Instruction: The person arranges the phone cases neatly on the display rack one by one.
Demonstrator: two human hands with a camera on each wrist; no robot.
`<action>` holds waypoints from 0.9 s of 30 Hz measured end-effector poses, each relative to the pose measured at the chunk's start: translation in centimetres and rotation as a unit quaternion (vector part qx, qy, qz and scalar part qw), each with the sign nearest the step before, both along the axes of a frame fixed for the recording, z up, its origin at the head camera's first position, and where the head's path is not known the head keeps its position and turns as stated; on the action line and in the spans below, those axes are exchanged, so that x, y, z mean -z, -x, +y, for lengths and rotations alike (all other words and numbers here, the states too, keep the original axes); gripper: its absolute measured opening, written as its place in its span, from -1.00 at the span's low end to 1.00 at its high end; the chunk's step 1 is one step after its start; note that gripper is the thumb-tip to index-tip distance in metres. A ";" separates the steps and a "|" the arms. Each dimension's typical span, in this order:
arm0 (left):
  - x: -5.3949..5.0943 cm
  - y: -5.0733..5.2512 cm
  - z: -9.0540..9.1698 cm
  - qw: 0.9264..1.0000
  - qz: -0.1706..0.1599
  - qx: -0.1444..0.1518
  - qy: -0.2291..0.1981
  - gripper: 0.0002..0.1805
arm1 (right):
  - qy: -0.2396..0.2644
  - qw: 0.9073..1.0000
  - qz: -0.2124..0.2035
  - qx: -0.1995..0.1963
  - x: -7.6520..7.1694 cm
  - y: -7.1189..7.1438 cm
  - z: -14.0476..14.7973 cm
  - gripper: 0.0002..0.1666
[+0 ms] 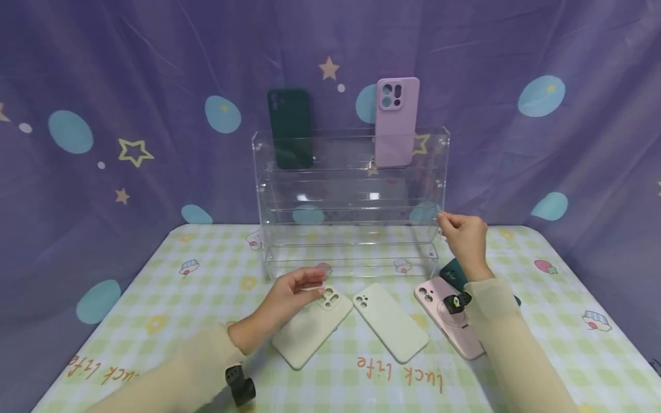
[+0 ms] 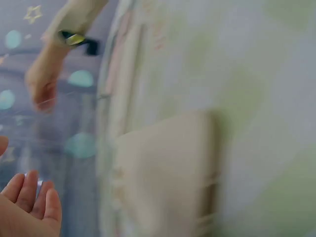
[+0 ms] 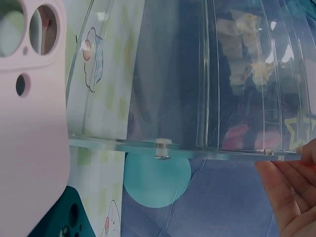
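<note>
A clear acrylic tiered display rack [image 1: 351, 229] stands at the back of the table. My right hand [image 1: 466, 241] pinches the edge of its right side panel; in the right wrist view the fingertips of that hand [image 3: 291, 190] meet the panel. A dark green phone case [image 1: 291, 129] and a lilac phone case [image 1: 396, 123] stand upright on the top tier. My left hand [image 1: 289, 301], its fingers loosely extended, hovers over a cream phone case [image 1: 310, 335]. That cream case [image 2: 168, 168] is blurred in the left wrist view.
A pale, whitish phone case [image 1: 392, 327] lies mid-table. Right of it lies a pink phone case [image 1: 446, 315] with a round ring, partly under my right forearm. Another dark green case [image 1: 454, 274] lies behind it, partly hidden. A purple patterned curtain [image 1: 129, 86] hangs behind the checked tablecloth [image 1: 170, 310].
</note>
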State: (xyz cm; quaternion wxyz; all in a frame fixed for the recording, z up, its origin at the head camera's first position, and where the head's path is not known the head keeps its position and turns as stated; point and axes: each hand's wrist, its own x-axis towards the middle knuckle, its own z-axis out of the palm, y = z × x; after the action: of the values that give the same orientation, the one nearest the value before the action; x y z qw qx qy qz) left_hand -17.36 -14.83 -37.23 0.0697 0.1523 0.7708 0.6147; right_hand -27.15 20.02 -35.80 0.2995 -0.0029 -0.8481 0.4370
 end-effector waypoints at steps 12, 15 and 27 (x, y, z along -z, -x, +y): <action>4.4 -2.6 0.2 0.994 -0.043 -0.083 0.055 -0.46 | 0.008 1.000 0.004 -0.006 -0.1 0.0 0.0 -0.73; 5.0 -2.5 0.0 0.994 -0.023 -0.079 0.067 -0.40 | 0.008 1.000 0.004 -0.006 -0.1 0.0 0.1 -0.73; 5.9 -1.1 -0.9 0.989 -0.005 -0.067 0.135 -0.27 | 0.008 1.000 0.006 -0.004 0.0 -0.1 0.0 -0.72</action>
State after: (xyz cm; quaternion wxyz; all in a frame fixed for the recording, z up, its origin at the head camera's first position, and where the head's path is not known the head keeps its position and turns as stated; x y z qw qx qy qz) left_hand -16.30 -15.68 -43.15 0.0520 0.0863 0.8550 0.5088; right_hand -27.07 19.99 -35.76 0.3024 0.0009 -0.8431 0.4447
